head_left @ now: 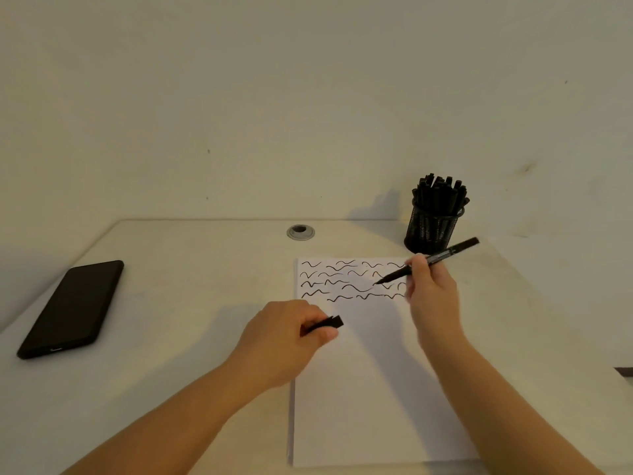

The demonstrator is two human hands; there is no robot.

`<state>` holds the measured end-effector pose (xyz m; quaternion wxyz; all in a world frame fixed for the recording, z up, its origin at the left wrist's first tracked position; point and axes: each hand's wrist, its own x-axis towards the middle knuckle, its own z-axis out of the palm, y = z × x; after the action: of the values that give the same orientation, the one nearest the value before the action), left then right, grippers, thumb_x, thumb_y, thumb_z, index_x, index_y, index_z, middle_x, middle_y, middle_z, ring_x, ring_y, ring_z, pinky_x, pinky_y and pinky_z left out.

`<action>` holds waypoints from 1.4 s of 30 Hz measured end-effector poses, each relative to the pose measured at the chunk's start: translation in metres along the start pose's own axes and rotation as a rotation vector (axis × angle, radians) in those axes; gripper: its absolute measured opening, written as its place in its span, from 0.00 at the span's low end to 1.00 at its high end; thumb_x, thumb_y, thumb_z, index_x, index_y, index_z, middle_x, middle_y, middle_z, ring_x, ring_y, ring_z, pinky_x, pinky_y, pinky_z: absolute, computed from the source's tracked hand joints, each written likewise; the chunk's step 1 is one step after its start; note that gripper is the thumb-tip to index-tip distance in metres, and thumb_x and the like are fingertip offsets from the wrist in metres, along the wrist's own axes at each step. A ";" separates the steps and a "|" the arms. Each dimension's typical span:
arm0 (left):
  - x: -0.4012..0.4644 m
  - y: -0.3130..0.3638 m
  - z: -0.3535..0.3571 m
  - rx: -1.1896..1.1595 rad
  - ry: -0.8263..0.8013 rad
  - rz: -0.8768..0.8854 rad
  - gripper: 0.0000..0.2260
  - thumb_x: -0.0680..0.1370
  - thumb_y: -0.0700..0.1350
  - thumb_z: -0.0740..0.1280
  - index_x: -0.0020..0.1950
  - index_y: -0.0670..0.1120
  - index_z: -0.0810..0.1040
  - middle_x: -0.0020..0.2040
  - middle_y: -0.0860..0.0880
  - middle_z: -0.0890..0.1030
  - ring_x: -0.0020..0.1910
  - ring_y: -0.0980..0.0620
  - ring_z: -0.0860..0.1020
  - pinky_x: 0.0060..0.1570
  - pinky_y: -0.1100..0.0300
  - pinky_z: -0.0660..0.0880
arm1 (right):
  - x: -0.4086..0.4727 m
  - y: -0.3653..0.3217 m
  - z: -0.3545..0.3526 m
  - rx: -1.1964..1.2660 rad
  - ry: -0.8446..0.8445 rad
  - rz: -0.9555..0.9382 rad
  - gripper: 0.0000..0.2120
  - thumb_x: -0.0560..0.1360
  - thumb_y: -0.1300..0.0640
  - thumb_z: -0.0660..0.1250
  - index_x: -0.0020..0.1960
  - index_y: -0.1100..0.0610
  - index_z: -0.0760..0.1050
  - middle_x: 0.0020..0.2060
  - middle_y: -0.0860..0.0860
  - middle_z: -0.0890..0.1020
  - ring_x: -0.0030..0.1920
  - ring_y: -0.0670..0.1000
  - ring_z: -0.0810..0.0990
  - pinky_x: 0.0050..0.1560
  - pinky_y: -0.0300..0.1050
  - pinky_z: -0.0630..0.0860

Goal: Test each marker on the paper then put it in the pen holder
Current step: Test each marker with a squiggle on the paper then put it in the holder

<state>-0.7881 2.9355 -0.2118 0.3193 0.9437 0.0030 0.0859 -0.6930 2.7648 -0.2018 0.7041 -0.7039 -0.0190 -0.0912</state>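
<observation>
The uncapped black marker [428, 261] is lying tilted across the right hand [430, 289], with its tip touching the paper [359, 389] among the rows of black wavy test strokes [342, 281] and its rear end pointing up and away toward the pen holder [432, 231]. The right fingers [416, 265] are clamping the barrel near its middle, and the right forearm is reaching in from the lower right over the sheet. The left hand [284, 337] is resting at the paper's left edge, its fingers curling around the marker cap [330, 323], which is protruding to the right. The mesh pen holder, packed with black markers, is standing on the tabletop [205, 269] just beyond the paper's far right corner. A black phone [72, 308] is lying at the far left, and a round cable grommet [300, 232] is sitting near the rear edge.
</observation>
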 end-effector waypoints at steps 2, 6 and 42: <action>-0.002 -0.009 -0.001 0.097 0.102 0.033 0.07 0.76 0.54 0.62 0.45 0.54 0.77 0.38 0.56 0.74 0.41 0.52 0.75 0.43 0.54 0.73 | 0.005 0.003 -0.004 -0.120 -0.061 -0.096 0.09 0.77 0.56 0.61 0.38 0.52 0.72 0.28 0.49 0.74 0.28 0.43 0.72 0.33 0.36 0.69; 0.023 -0.029 -0.006 -0.027 0.245 -0.051 0.08 0.79 0.49 0.59 0.47 0.47 0.74 0.34 0.56 0.74 0.37 0.49 0.73 0.39 0.53 0.70 | -0.006 0.011 0.022 -0.159 -0.342 -0.031 0.06 0.74 0.58 0.65 0.39 0.52 0.76 0.29 0.48 0.80 0.31 0.42 0.78 0.34 0.35 0.72; 0.030 -0.054 0.009 -0.050 0.151 0.020 0.03 0.76 0.47 0.65 0.48 0.52 0.77 0.40 0.59 0.75 0.38 0.63 0.71 0.39 0.69 0.66 | -0.008 0.023 0.015 0.099 -0.310 0.060 0.09 0.73 0.66 0.64 0.39 0.54 0.75 0.24 0.46 0.77 0.26 0.44 0.72 0.27 0.33 0.68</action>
<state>-0.7546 2.9747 -0.2469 0.3406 0.9264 0.0154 0.1599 -0.6955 2.7803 -0.2257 0.7291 -0.6742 -0.1106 0.0407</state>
